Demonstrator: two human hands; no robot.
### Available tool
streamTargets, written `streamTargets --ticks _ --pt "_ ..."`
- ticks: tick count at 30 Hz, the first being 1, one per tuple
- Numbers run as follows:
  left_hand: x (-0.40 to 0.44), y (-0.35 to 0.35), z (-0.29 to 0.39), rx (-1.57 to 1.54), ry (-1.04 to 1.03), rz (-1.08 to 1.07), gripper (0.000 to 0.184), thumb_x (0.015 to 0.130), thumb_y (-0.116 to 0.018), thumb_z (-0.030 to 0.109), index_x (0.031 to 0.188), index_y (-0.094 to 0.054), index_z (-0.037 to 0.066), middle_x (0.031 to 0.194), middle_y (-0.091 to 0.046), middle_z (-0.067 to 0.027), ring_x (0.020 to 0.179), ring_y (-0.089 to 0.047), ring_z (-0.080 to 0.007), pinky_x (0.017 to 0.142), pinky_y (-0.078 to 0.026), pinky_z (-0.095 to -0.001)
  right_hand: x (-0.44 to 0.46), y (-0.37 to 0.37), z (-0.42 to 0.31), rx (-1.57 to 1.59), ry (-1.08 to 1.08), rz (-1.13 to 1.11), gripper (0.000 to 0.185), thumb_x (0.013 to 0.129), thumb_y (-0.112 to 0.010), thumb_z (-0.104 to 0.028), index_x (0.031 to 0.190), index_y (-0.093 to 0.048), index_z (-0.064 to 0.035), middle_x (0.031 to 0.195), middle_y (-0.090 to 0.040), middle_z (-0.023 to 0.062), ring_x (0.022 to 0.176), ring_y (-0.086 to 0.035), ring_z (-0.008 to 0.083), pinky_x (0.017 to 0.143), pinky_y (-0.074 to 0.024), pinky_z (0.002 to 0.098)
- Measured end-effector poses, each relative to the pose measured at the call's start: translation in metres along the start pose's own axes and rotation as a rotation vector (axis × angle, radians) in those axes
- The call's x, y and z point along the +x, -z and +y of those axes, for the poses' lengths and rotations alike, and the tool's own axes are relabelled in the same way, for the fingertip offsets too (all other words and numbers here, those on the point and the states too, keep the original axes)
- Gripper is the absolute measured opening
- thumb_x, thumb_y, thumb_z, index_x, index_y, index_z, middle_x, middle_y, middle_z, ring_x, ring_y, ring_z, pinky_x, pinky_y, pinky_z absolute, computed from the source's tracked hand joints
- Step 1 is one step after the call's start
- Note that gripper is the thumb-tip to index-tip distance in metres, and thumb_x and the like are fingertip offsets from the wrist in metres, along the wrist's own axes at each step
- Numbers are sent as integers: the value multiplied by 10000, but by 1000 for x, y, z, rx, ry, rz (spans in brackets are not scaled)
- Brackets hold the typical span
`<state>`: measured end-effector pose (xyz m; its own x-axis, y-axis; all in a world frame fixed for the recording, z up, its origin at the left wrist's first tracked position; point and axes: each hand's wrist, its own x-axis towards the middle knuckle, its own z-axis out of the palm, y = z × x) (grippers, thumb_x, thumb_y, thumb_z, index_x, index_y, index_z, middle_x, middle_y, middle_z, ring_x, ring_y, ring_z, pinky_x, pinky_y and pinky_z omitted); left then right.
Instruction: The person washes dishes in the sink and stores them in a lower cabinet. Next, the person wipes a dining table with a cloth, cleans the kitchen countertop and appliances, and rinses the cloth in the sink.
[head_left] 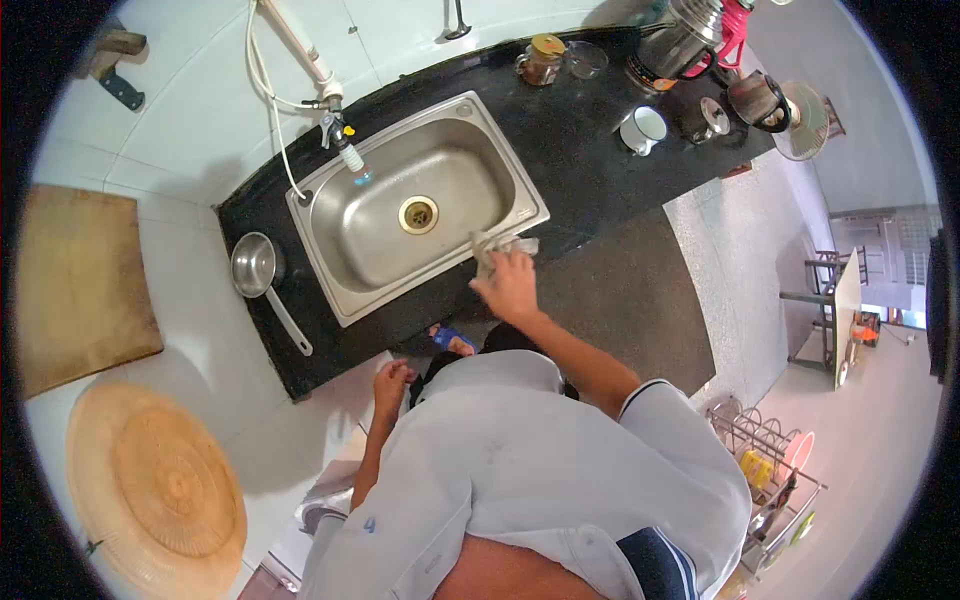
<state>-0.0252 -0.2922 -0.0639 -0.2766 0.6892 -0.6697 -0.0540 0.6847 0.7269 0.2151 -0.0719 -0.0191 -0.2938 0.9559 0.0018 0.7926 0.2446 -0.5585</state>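
My right hand is closed on a light grey cloth, which lies against the front right rim of the steel sink. My left hand hangs low in front of the black counter, near my body, with its fingers curled; whether it holds anything is too small to tell. The sink basin shows a round drain and no dishes. Above its back edge is the tap. A steel ladle rests on the counter left of the sink.
On the counter's right side stand a white mug, a glass jar with a yellow lid, a glass bowl, a steel kettle and a steel pot. A dish rack stands at the lower right.
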Motion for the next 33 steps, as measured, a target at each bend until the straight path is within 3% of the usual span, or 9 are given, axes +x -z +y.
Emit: streamTargets --ticks 9,14,16,17,19,20,26,32,33 --pt "-9 6 -9 15 29 44 288 897 -538 165 1116 -588 -14 857 -668 -94 776 -627 -141 699 -487 -260 6 -45 -39 -71 230 -23 525 671 -772 -208 1146 -557 -150 1227 -446 204 1107 -411 419 918 -376 506" --pt "2 8 -10 79 40 9 303 894 -536 180 1125 -588 -10 866 -665 -89 773 -626 -145 702 -486 -257 20 -71 -65 14 100 49 409 718 -726 -109 1100 -580 -126 1162 -513 191 1057 -489 369 864 -442 464" --pt "16 10 -15 81 -11 -10 303 895 -535 173 1131 -586 -10 859 -662 -90 770 -626 -147 703 -489 -259 53 -98 -58 1239 -615 -40 312 799 -671 -89 1095 -573 -88 1061 -587 135 960 -583 280 790 -493 423" --pt "19 9 -18 81 -55 -29 304 895 -534 166 1138 -584 -10 852 -659 -91 767 -626 -148 704 -492 -261 68 -72 -61 1859 -747 -148 235 864 -623 -117 1081 -565 -51 972 -620 70 860 -616 182 736 -513 356" --pt "17 6 -7 29 -11 -28 301 897 -533 157 1141 -582 -13 855 -656 -94 767 -626 -150 708 -495 -263 92 -56 -57 2005 -608 -111 413 839 -646 -145 1213 -488 -70 1058 -616 98 929 -607 219 769 -513 364" --pt "15 7 2 -18 26 -26 299 899 -531 148 1144 -579 -17 858 -653 -96 767 -627 -151 713 -498 -266 95 -45 -54 2006 -607 -116 413 839 -646 -145 1213 -488 -70 1058 -616 98 929 -607 219 769 -513 364" --pt "21 13 -1 -38 -59 -35 279 902 -529 127 1128 -579 -30 916 -646 -95 767 -625 -149 724 -499 -269 60 -11 -41 780 -243 52 369 834 -636 -185 1155 -535 -34 1133 -593 125 1039 -581 286 876 -473 376" --pt "26 19 -13 2 -66 -48 270 894 -533 126 1114 -591 -21 899 -651 -90 793 -620 -154 740 -488 -277 11 -85 -62 273 810 -123 301 724 -642 -149 1025 -641 -126 1154 -582 101 1116 -524 317 947 -424 444" --pt "26 20 -11 9 -83 -79 270 894 -533 126 1114 -591 -21 899 -651 -90 793 -620 -154 740 -488 -277 12 -82 -61 248 795 -102 301 724 -642 -149 1025 -641 -126 1154 -582 101 1116 -524 317 947 -424 444"
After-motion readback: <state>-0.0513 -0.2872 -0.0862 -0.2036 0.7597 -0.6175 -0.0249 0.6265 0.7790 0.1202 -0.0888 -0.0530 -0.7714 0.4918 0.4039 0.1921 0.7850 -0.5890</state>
